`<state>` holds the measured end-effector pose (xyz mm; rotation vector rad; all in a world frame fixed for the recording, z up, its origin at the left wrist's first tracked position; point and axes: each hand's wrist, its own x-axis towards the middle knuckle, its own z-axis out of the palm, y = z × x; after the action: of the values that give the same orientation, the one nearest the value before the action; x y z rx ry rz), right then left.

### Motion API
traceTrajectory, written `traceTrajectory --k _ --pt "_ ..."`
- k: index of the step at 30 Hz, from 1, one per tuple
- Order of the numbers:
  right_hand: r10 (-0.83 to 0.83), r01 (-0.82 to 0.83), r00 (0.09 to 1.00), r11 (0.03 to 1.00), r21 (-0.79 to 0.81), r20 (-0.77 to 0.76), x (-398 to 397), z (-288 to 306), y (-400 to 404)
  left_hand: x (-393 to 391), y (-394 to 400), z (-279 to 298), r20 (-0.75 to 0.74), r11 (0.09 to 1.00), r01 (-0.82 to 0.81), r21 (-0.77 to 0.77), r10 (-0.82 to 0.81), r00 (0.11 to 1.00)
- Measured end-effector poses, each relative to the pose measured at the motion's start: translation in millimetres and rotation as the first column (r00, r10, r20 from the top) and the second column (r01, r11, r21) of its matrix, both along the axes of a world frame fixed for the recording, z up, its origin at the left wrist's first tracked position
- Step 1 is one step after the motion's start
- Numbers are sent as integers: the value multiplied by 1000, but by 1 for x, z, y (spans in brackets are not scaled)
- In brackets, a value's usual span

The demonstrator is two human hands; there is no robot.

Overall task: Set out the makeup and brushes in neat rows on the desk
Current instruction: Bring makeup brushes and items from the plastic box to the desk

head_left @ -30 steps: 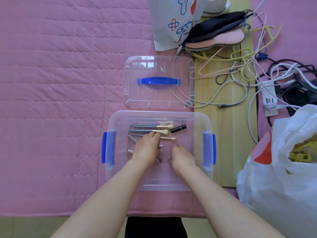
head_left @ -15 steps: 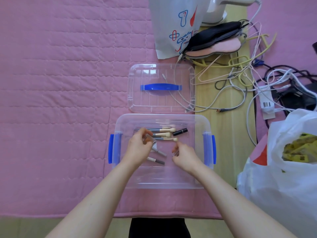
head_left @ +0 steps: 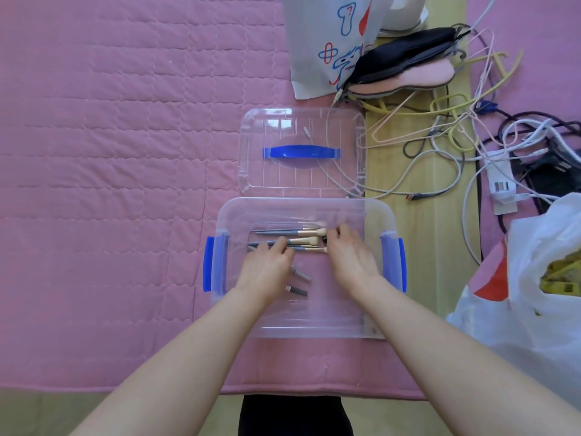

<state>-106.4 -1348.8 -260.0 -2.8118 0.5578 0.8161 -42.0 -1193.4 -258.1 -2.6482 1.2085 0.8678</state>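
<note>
Brushes point(head_left: 290, 240) lay bunched in clear box point(head_left: 314, 328), lid point(head_left: 301, 121) off beyond it, none yet on desk. I saw left hand point(head_left: 267, 269) curled over grey handles, seemingly gathering them. Right hand point(head_left: 349, 256) curled at bristle ends; whether it pinched anything I couldn't tell. Two short sticks point(head_left: 298, 283) loose beside left wrist.
</note>
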Motion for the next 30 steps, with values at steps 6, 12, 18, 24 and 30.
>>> traceTrajectory --k 6,12,18,24,30 --pt "13 -13 1000 999 -47 6 0 -14 4 11 -8 -4 0 976 118 183 -120 993" --pt "-11 9 998 999 -37 -54 5 -23 5 17 -8 -11 9 969 134 206 -139 990" --pt "-94 96 993 995 26 -66 6 -18 2 16 -4 -17 49 989 72 125 -79 996" --pt "-144 144 989 968 204 -14 -4 3 15 21 -3 -11 4 992 -116 51 116 993" --pt "70 -31 992 938 346 -103 -13 2 41 21 -6 -6 -43 985 -170 31 171 984"
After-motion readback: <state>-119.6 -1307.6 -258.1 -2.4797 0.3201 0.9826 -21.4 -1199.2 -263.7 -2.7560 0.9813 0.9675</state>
